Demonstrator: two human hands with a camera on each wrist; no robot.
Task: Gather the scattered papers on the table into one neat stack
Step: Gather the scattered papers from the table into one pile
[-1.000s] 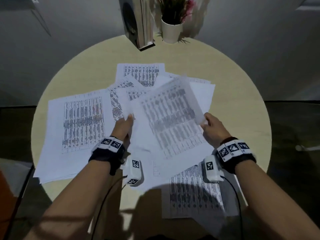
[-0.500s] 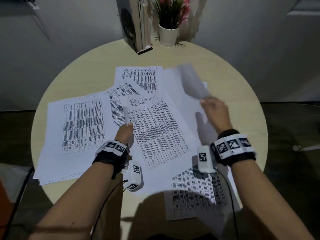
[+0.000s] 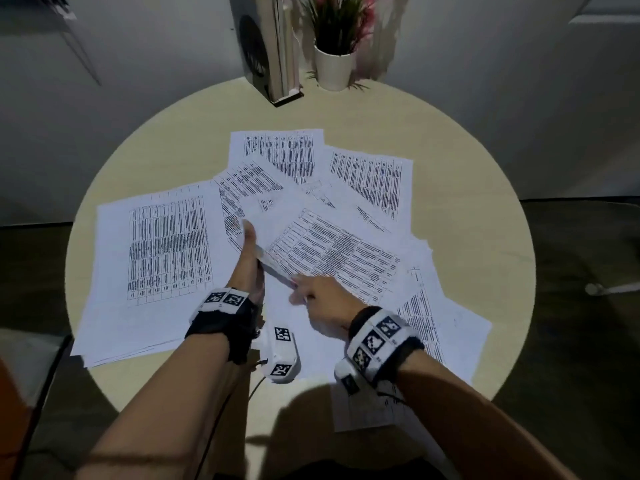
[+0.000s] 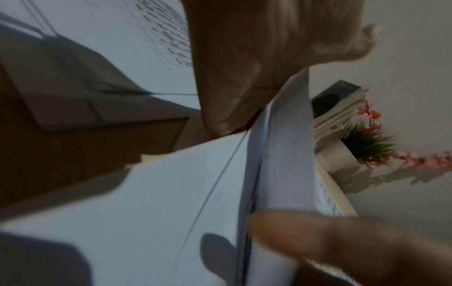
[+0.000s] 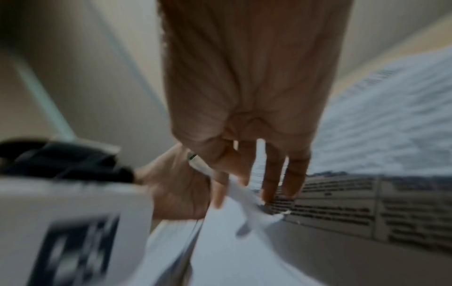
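A round, pale wooden counter stands against a plain grey wall. At its far edge sit a white-potted plant and upright books. Dark floor surrounds it.

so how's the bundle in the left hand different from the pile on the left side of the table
The bundle is pinched by the left hand, with the right hand at its near corner; the pile lies untouched. The bundle is raised at its held edge and skewed; the pile lies flat on the table, roughly squared. Both are white sheets printed with tables.
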